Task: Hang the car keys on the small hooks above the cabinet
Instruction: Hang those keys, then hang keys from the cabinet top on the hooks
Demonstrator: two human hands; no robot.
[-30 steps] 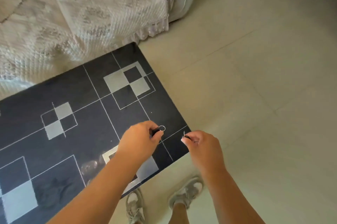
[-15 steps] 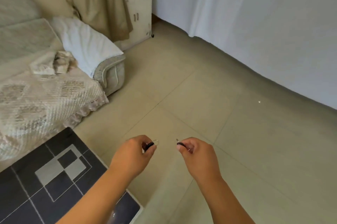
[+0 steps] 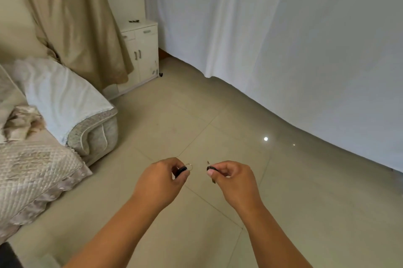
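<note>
Two black-headed keys (image 3: 181, 171) (image 3: 211, 168), one per hand.

Hands: left hand (image 3: 162, 182) and right hand (image 3: 233, 180) side by side low in the middle, apart, above the floor (image 3: 218, 115)
Keys: one key (image 3: 182, 170) pinched in the left hand, its ring toward the right hand; another key (image 3: 210, 168) pinched in the right
Sofa: sofa (image 3: 43, 136) along the left edge; a towel (image 3: 58, 93) draped on its arm
Cabinet: cabinet (image 3: 141, 49) at the far corner, behind the sofa; small items on its top
Curtains: one curtain (image 3: 72, 21) left of the cabinet, overlapping its left side; another curtain (image 3: 283, 38) along the right wall
</note>
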